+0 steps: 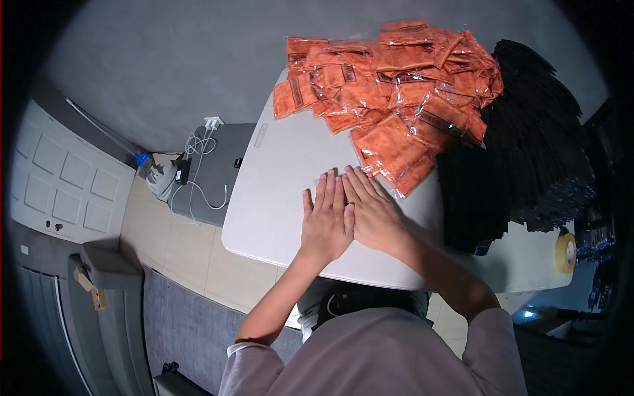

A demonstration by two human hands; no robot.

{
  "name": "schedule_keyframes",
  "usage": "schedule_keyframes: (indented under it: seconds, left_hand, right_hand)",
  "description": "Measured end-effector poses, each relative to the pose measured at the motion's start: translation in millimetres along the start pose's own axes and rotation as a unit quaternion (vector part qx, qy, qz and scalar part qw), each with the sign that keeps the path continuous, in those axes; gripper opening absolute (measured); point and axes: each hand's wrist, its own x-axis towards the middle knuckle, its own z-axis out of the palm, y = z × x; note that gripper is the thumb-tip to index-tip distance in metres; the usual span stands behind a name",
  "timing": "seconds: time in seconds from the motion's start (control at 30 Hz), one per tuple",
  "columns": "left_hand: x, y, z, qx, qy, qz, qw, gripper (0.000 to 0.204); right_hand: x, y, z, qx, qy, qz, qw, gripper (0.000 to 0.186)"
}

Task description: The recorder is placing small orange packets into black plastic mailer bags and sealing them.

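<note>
Palms down on the white table, my left hand and my right hand lie side by side, their thumbs and index fingers touching or nearly so. The fingers of both are stretched out flat, and no object shows in either. Just beyond my right fingertips is the near edge of a heap of orange items in clear plastic packets, some with a dark printed strip. To the right of my right hand a stack of black, flat pieces covers that side of the table.
A larger fanned pile of black pieces lies at the far right. A roll of tape stands near the right corner. Left of the table, a grey bench holds white cables and a black adapter. A grey sofa and white door are farther left.
</note>
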Motion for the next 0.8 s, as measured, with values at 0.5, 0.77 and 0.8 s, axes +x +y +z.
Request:
schedule_keyframes:
  seconds: [0.5, 0.77, 0.8]
  left_hand:
    - [-18, -32, -26, -0.017, -0.055, 0.078, 0.995, 0.076]
    - [-7, -27, -54, -0.038, 0.023, 0.033, 0.998, 0.076]
    - [-3, -30, -45, -0.013, 0.01, 0.043, 0.999, 0.074]
  right_hand:
    - [-39, 32, -83, 0.266, 0.093, 0.0, 0.959, 0.047]
    - [-116, 108, -106, -0.093, 0.171, 0.234, 0.953, 0.052]
    - [-119, 109, -99, -0.099, 0.148, 0.256, 0.95, 0.055]
